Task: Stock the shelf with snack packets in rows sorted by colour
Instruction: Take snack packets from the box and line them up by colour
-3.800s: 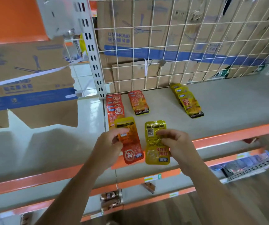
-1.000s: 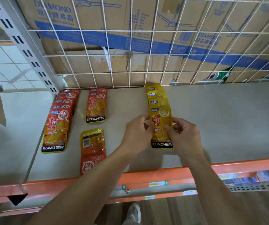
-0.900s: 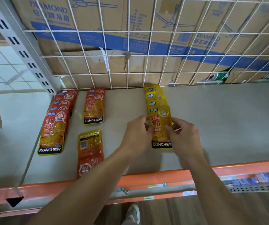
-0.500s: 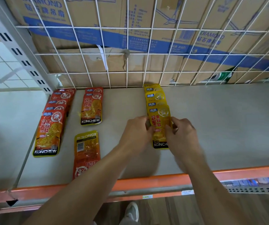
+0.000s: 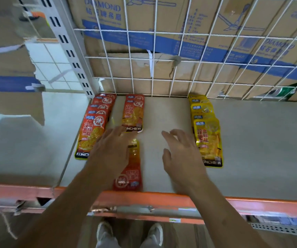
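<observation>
Both hands have released the front yellow packet (image 5: 209,144), which half a second ago was pinched at its two side edges. It now lies flat and face up as the nearest member of the yellow row (image 5: 200,108), overlapping the packet behind it. That row stands well to the right of the loose red packet (image 5: 130,174). The loose red packet is the reference for all positions below. It has not moved: it lies on the shelf (image 5: 260,140) with its printed back upward and its near end just short of the orange front rail (image 5: 144,196). The left hand (image 5: 111,151) has crossed over and now covers the far left part of the loose red packet, fingers extended and slightly spread. Contact with the film cannot be confirmed. The right hand (image 5: 180,154) hovers just to the right of the loose red packet, between it and the yellow row, fingers loosely curled and holding nothing. Directly behind the loose red packet lies a single red packet (image 5: 134,113), face up. The overlapped red row (image 5: 95,122) runs behind it and to its left. Judgement: the yellow placement is complete. The loose red packet is the next item and will probably need turning face up before it joins the single red packet.
</observation>
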{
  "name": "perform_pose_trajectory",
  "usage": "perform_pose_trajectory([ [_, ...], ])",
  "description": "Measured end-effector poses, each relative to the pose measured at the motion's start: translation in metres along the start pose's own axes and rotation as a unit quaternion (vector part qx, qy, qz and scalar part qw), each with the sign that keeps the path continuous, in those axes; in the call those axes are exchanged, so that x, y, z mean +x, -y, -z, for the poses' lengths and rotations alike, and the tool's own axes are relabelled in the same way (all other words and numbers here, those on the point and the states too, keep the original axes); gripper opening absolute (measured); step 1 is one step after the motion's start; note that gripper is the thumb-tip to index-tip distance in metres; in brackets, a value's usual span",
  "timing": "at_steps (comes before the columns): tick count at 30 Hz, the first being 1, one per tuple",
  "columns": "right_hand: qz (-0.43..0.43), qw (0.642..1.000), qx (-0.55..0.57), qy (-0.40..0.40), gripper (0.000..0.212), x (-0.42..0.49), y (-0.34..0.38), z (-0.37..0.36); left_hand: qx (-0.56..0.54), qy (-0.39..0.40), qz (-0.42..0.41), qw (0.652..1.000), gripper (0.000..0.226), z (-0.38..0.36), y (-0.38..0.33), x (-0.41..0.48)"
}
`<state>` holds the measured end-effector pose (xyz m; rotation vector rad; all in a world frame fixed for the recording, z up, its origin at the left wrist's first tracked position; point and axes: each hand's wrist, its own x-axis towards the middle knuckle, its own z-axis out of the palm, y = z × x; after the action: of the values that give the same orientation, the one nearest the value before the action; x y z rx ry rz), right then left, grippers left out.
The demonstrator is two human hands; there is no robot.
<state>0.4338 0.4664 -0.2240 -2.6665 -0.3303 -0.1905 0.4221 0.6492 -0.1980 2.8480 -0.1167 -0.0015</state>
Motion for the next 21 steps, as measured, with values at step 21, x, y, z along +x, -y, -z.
perform_pose_trajectory([
  [21,0.085,0.966,0.073,0.233,0.044,0.003,0.047,-0.022,-0.113,0.026,-0.036,0.993,0.039,-0.004,0.056,-0.053],
])
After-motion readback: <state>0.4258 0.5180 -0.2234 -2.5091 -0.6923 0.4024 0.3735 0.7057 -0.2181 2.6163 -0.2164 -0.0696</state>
